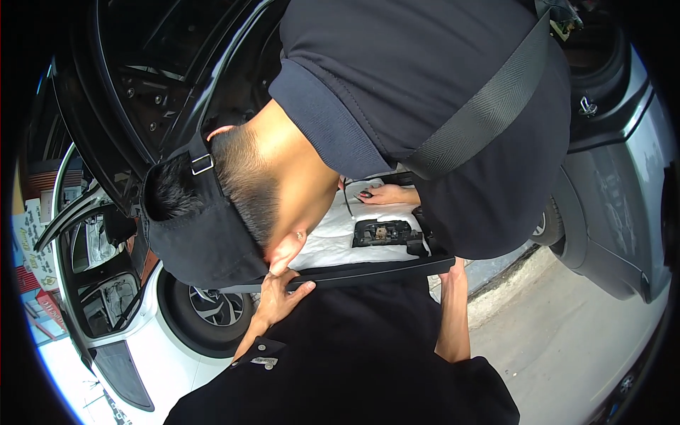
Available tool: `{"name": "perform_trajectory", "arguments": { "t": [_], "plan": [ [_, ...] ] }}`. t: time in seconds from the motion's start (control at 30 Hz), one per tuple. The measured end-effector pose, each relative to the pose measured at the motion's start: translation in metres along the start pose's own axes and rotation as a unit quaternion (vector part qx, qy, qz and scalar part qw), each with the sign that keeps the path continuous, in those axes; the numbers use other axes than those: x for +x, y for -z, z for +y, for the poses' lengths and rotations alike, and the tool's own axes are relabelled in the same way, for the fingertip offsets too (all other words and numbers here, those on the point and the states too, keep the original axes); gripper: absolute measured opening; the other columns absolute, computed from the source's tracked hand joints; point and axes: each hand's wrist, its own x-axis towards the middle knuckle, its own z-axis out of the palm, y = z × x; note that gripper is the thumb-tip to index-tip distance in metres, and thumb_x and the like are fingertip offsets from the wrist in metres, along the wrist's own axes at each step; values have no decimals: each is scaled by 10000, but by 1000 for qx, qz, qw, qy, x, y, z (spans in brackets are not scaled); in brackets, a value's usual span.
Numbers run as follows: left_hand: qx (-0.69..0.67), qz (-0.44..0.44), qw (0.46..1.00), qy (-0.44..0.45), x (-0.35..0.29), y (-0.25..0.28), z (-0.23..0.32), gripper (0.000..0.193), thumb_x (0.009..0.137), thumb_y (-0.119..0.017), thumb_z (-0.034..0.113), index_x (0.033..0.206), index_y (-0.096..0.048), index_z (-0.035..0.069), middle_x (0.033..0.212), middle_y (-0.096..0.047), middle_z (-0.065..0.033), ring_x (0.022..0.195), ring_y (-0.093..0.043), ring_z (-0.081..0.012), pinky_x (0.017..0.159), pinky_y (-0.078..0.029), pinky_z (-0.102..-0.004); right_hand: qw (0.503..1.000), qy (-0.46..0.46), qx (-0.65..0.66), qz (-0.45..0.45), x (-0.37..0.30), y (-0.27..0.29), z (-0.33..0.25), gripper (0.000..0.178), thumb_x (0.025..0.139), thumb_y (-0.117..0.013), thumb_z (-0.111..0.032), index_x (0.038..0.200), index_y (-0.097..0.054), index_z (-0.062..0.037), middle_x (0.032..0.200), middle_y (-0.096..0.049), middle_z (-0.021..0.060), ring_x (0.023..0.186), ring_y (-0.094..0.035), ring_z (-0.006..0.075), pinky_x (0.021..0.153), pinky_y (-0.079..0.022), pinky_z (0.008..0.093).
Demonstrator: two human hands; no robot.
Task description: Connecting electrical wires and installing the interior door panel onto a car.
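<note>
Between me and a co-worker is a black car trim panel [368, 272], its inside lined with white padding [329, 237]. My left hand [278, 292] grips the near edge toward its left part, thumb lying along the rim. At the near right corner my right hand [452, 271] holds the same panel, its fingers mostly hidden by it. A black plastic housing with a small metal part [386, 233] is set in the padding. The co-worker's hand [389, 194] rests on the far padding, beside a small dark object [365, 194] and a thin black cord [348, 201].
The co-worker [425, 92], in a dark shirt and black cap [198, 234], bends over the panel and hides much of it. A white car [170, 333] stands at left, a grey car body [602, 212] at right. Concrete ground [559, 340] lies lower right.
</note>
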Motion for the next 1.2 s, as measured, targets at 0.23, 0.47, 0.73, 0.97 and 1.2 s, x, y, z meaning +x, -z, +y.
{"name": "perform_trajectory", "arguments": {
  "t": [0.23, 0.47, 0.73, 0.97, 1.2],
  "plan": [
    [-18, 24, 1000, 8, 1, -2, 9, 446, 884, -799, 409, 904, -706, -26, 866, -678, -164, 884, -639, -361, 870, -471, -450, 999, -2, -31, -14, 8, 17, 0, 506, 1014, -654, -402, 1394, -611, -70, 1372, -642, 89, 1236, -622, 252, 1048, -534, 428],
    [-27, 5, 999, 28, 3, 3, 11, 433, 886, -797, 407, 920, -712, -16, 864, -673, -162, 893, -649, -361, 869, -476, -442, 1000, -15, 3, -2, 2, -5, -7, 507, 1006, -674, -377, 1397, -614, -61, 1371, -641, 67, 1252, -610, 225, 1073, -503, 380],
    [30, -14, 999, -5, 4, -3, -1, 549, 897, -796, 459, 994, -709, -75, 964, -729, -236, 951, -709, -405, 851, -539, -448, 998, -37, -14, 39, 3, -30, -16, 367, 974, -694, -256, 1291, -659, -75, 1207, -675, 40, 1109, -645, 197, 983, -531, 363],
    [17, 5, 1000, 0, -2, -6, -2, 505, 904, -782, 456, 973, -716, -40, 950, -708, -205, 976, -655, -396, 947, -473, -472, 997, -43, -26, 63, 1, -46, -18, 358, 881, -724, -230, 1208, -668, -93, 1143, -666, 28, 1044, -647, 189, 917, -544, 349],
    [13, 2, 1000, 8, -6, -5, -4, 512, 907, -776, 467, 978, -716, -36, 952, -709, -204, 963, -657, -394, 930, -477, -473, 995, -14, -45, 84, -6, -57, -14, 345, 863, -718, -267, 1156, -674, -91, 1037, -667, 22, 937, -648, 179, 836, -546, 331]
  ]
}}
